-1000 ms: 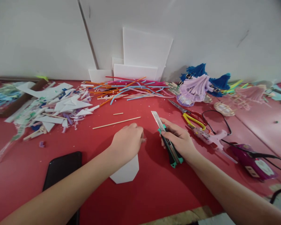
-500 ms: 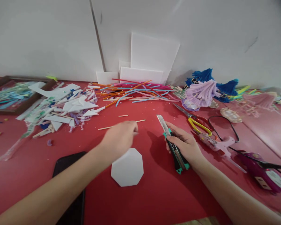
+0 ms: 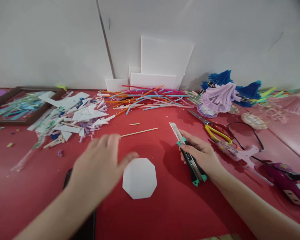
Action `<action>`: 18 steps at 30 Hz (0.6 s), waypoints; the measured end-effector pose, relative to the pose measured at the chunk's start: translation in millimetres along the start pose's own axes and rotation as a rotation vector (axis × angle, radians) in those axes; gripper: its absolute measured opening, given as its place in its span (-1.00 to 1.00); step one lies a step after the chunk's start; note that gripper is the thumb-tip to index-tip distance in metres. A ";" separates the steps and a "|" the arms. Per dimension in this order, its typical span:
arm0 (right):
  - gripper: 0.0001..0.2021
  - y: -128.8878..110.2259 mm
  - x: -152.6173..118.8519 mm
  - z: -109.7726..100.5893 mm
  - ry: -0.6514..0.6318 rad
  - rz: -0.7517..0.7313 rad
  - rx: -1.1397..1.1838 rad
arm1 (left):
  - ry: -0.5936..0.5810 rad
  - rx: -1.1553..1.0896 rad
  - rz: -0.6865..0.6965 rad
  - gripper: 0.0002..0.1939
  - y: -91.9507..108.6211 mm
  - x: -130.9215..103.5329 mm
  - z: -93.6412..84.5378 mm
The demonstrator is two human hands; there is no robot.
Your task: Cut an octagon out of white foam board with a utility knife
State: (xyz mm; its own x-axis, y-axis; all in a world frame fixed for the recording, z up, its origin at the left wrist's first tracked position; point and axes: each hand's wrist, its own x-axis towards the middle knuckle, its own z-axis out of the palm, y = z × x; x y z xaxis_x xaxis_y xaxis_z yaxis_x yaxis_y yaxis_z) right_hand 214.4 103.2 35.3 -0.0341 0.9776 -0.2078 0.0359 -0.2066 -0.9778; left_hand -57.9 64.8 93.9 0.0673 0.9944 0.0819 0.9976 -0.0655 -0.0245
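My left hand (image 3: 100,163), slightly blurred, hovers over the red table with its thumb spread from the fingers and nothing in it. Just right of its thumb lies a white octagonal piece (image 3: 139,178). A thin wooden stick (image 3: 142,131) lies beyond the fingers, with a short stick piece (image 3: 134,124) behind it. My right hand (image 3: 200,153) is closed around a black and green utility knife (image 3: 190,160), its blade out and pointing away to the upper left. Under my left forearm a black flat object is partly hidden.
White scraps (image 3: 85,113) lie at the left beside a brown frame (image 3: 30,120). Pipe cleaners (image 3: 150,96) lie before leaning white boards (image 3: 165,56). Yellow-handled pliers (image 3: 218,135), a pink glue gun (image 3: 240,154) with its cord and fuzzy umbrella-like models (image 3: 217,98) are at the right.
My left hand has moved left and toward me, away from the sticks, and its thumb has spread. My right hand keeps its hold on the knife. The view has shifted slightly.
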 end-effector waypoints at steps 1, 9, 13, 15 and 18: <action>-0.37 0.9 0.3 -0.7 -0.008 -0.006 0.004 | -0.068 0.023 0.034 -0.37 13.2 -10.2 4.5; -0.38 6.4 1.1 -4.6 -0.041 -0.036 -0.013 | -0.125 -0.065 0.367 -0.49 50.1 -15.6 26.3; -0.38 4.6 2.0 -3.7 -0.035 -0.033 -0.001 | -0.011 -0.123 0.388 -0.60 40.3 -2.5 24.9; -0.39 3.2 2.6 -2.8 -0.031 -0.026 0.019 | 0.076 -0.136 0.310 -0.62 36.7 -3.3 25.4; -0.41 1.8 2.8 -2.2 -0.025 -0.018 0.043 | 0.126 -0.182 0.281 -0.55 32.9 -8.7 31.1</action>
State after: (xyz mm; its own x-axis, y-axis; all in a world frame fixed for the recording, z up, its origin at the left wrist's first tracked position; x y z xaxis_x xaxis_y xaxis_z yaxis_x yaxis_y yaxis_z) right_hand 216.6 105.6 33.1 -0.0595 0.9799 -0.1906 -0.0078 -0.1914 -0.9815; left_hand -26.2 56.6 61.4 0.3301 0.9180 0.2197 0.9261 -0.3600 0.1130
